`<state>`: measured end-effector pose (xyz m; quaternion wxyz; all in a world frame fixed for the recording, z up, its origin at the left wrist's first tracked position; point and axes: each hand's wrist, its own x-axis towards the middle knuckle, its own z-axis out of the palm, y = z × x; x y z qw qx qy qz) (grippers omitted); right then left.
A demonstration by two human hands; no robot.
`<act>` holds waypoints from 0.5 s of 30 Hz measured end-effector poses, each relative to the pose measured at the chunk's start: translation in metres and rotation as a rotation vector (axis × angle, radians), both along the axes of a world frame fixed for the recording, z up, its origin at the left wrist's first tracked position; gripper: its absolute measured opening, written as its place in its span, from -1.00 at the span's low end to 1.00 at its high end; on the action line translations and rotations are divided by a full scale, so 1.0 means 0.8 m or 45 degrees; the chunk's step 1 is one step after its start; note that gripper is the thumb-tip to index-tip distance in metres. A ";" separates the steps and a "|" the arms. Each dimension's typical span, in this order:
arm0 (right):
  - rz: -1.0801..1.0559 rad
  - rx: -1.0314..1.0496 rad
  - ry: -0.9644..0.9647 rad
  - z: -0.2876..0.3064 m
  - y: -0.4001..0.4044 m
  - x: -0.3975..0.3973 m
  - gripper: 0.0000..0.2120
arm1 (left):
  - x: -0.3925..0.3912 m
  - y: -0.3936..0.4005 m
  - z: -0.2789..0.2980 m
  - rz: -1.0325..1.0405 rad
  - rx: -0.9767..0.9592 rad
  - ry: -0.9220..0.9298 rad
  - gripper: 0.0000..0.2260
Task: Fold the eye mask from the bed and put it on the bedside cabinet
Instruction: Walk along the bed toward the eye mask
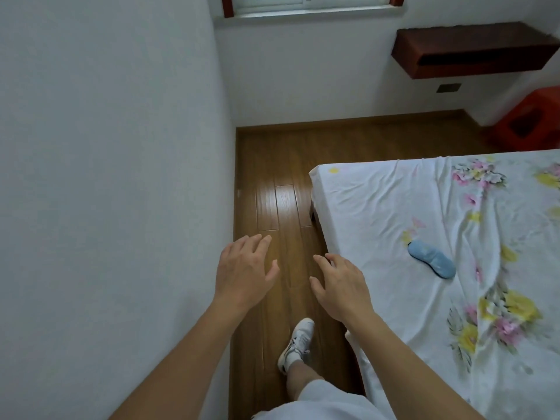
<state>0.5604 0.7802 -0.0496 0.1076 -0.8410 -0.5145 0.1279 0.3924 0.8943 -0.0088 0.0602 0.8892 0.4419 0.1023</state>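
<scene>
A light blue eye mask (431, 259) lies flat on the bed (378, 207), which is covered by a white flowered sheet, near its left edge. My left hand (244, 272) is held out over the wooden floor with fingers spread and holds nothing. My right hand (341, 284) hovers beside the bed's left edge, also open and empty, a short way left of the mask. A dark red-brown cabinet (472, 51) is mounted on the far wall at the upper right.
A narrow strip of wooden floor (272, 183) runs between the white wall (106, 147) on the left and the bed. My foot in a white shoe (295, 344) stands on it. A red stool (527, 122) sits in the far right corner, and a window (303, 4) is at the top.
</scene>
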 end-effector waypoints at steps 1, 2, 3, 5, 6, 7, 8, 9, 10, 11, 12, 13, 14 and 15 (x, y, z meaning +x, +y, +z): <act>-0.001 0.003 0.001 -0.002 0.018 0.011 -0.50 | 0.014 0.016 0.000 -0.019 0.016 0.011 -0.54; -0.007 0.010 0.009 -0.004 0.039 0.026 -0.50 | 0.031 0.035 -0.001 -0.039 0.027 0.022 -0.54; -0.017 0.018 0.022 -0.005 0.060 0.042 -0.50 | 0.050 0.054 -0.001 -0.056 0.028 0.033 -0.54; -0.036 0.034 0.044 -0.005 0.100 0.077 -0.50 | 0.088 0.093 0.000 -0.089 0.029 0.062 -0.54; -0.050 0.042 0.055 -0.004 0.119 0.096 -0.50 | 0.108 0.113 0.001 -0.104 0.026 0.074 -0.54; -0.067 0.053 0.061 -0.003 0.137 0.115 -0.51 | 0.129 0.133 0.001 -0.120 0.023 0.086 -0.54; -0.090 0.065 0.060 -0.002 0.152 0.135 -0.51 | 0.149 0.150 0.002 -0.137 0.024 0.097 -0.54; -0.117 0.074 0.054 0.000 0.165 0.154 -0.52 | 0.170 0.167 0.001 -0.155 0.026 0.104 -0.54; -0.145 0.077 0.048 0.001 0.176 0.174 -0.52 | 0.191 0.182 0.001 -0.175 0.026 0.106 -0.54; -0.171 0.077 0.045 0.001 0.185 0.194 -0.53 | 0.212 0.195 0.000 -0.199 0.025 0.109 -0.54; -0.198 0.071 0.043 0.001 0.191 0.212 -0.53 | 0.232 0.207 -0.001 -0.227 0.023 0.111 -0.54; -0.224 0.057 0.036 0.001 0.196 0.229 -0.53 | 0.252 0.215 -0.002 -0.256 0.022 0.111 -0.55; -0.255 0.040 0.029 0.000 0.198 0.246 -0.53 | 0.272 0.222 -0.003 -0.287 0.018 0.107 -0.56; -0.292 0.028 0.027 0.000 0.199 0.261 -0.52 | 0.293 0.227 -0.003 -0.322 0.012 0.101 -0.56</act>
